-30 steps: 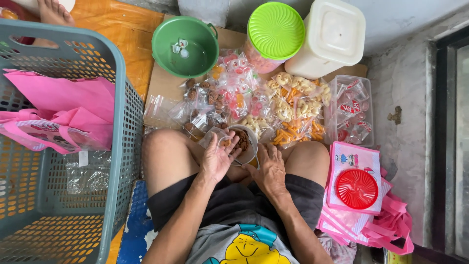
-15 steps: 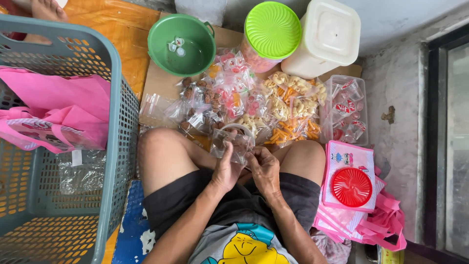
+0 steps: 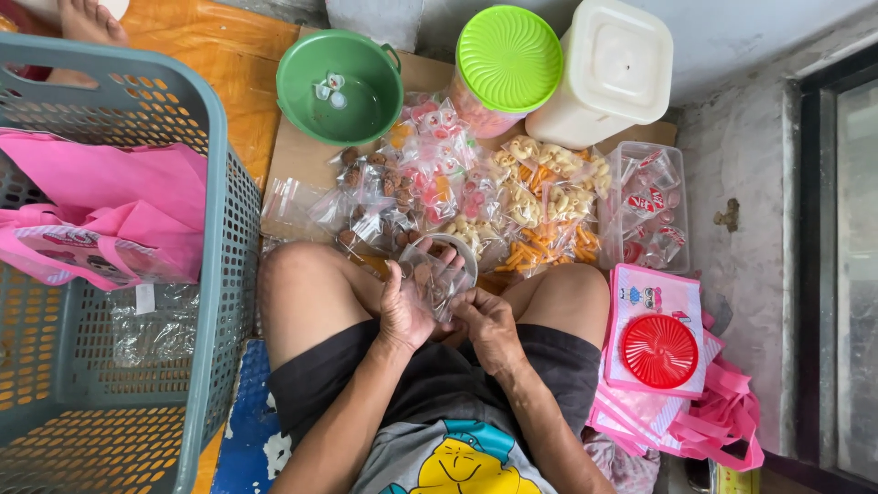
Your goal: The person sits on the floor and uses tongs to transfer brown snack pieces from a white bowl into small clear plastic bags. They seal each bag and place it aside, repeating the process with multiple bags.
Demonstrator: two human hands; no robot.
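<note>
Clear plastic bag (image 3: 437, 279) of snacks sits pinched between my left hand (image 3: 405, 311) and right hand (image 3: 489, 327), both closed on it. Judged light, limp, slippery; grip best near its mouth.

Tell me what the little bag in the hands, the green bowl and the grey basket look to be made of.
Small bag, held by left hand and right hand: thin clear plastic film, glossy and crinkled, contents showing through. Green bowl: likely moulded plastic, smooth with a soft sheen and a small rim handle. Grey basket: rigid plastic, matte, with moulded lattice holes.
</note>
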